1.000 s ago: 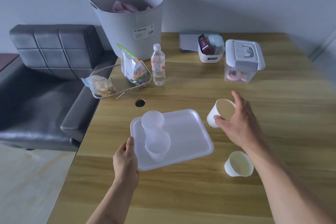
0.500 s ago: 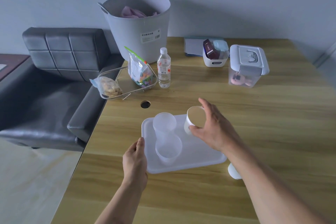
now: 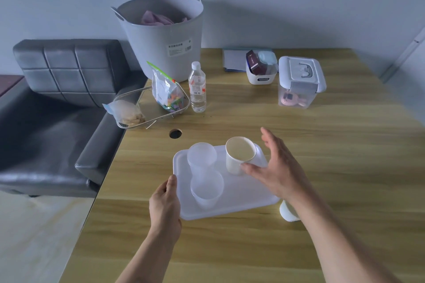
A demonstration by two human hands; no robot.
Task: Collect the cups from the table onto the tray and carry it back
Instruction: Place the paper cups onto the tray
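Observation:
A white tray point(image 3: 243, 200) lies on the wooden table. Two frosted plastic cups stand on its left half, one behind point(image 3: 202, 158) and one in front point(image 3: 207, 188). A white paper cup point(image 3: 239, 155) stands upright at the tray's back right. My right hand point(image 3: 273, 167) is just right of that cup, fingers spread, thumb near its base, no grip on it. My left hand point(image 3: 166, 202) holds the tray's front left edge. Another white paper cup point(image 3: 287, 212) sits on the table beyond the tray's right corner, mostly hidden by my right forearm.
At the back stand a grey tub point(image 3: 161, 37), a water bottle point(image 3: 197, 87), a wire basket with snack bags point(image 3: 149, 105), a small white bin point(image 3: 261, 69) and a lidded clear box point(image 3: 300, 82). A cable hole point(image 3: 175, 133) lies behind the tray. A black sofa point(image 3: 57, 110) adjoins the table's left edge.
My right hand carried the white paper cup left onto the tray, set it down and opened its fingers. The left hand stayed on the tray's edge.

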